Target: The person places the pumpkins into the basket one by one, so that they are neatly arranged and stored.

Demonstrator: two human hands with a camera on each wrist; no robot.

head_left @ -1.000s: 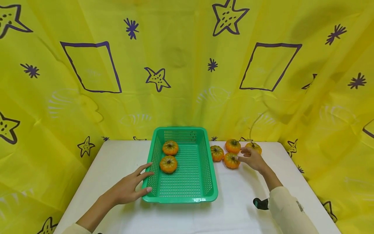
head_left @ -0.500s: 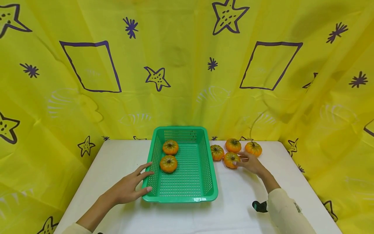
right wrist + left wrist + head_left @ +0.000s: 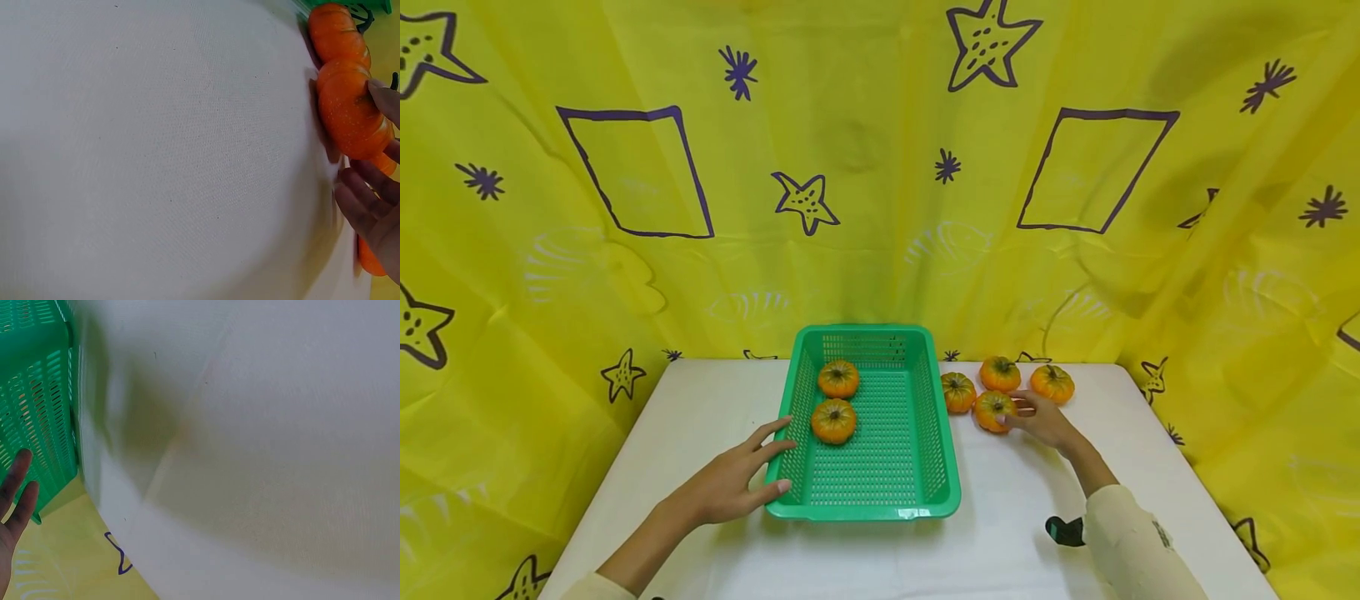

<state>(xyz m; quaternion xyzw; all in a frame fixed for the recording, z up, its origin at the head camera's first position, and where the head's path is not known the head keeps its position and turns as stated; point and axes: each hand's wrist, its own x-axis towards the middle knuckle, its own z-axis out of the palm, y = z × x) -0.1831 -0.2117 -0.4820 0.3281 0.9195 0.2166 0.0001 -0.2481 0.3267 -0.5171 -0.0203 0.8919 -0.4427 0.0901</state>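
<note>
Fingers spread, my left hand (image 3: 726,483) rests at the left rim of a green plastic basket (image 3: 861,512); the left wrist view shows its fingertips by the slotted wall. Inside the basket, on its left side, sit two small orange pumpkins, one farther back (image 3: 838,379) and one nearer (image 3: 833,422). My right hand (image 3: 1043,421) is at the front pumpkin (image 3: 992,412) of the group right of the basket. In the right wrist view, thumb and index finger pinch that pumpkin (image 3: 350,115), while the other fingers are loosely bent beside it.
Three more pumpkins stand around the gripped one: one by the basket's right wall (image 3: 958,392), one behind (image 3: 999,373), one to the right (image 3: 1052,383). The white table (image 3: 715,400) meets a yellow patterned curtain (image 3: 880,275) at its back and sides.
My right hand has moved left, off the rightmost pumpkin and onto the front one, its thumb and finger now around that one's side. My left hand has stayed in place.
</note>
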